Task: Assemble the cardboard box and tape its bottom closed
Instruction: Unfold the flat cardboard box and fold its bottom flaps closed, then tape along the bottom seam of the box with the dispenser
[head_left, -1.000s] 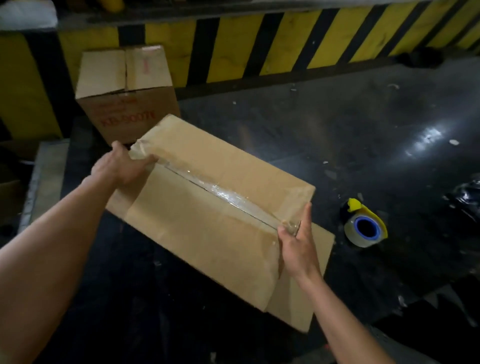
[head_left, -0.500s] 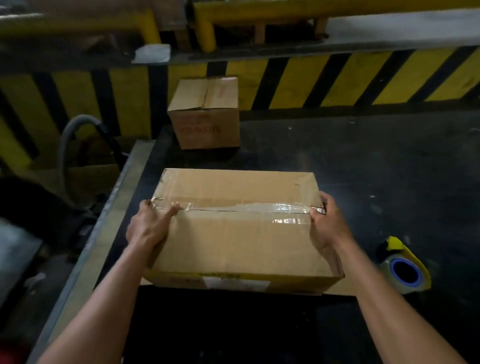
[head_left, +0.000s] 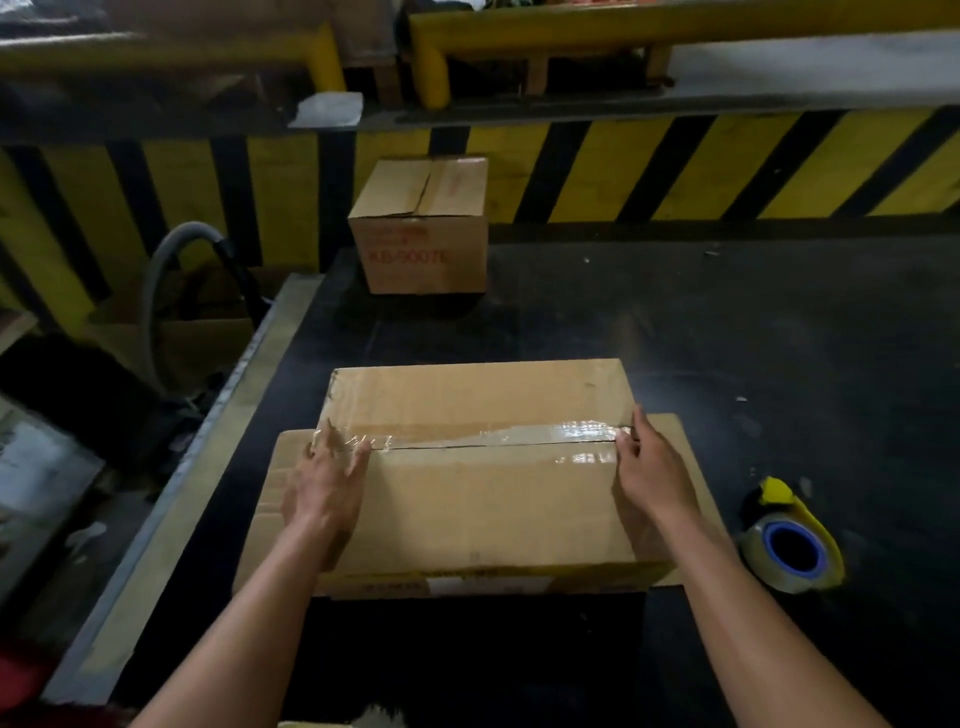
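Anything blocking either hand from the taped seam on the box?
Nothing visible. The left hand presses flat on the left end of the tape strip on the cardboard box, and the right hand touches its right end. The tape dispenser lies apart to the right, the smaller box farther back.

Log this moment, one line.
cardboard box: seam taped | left hand: flat on tape end | right hand: on other end | tape dispenser: untouched
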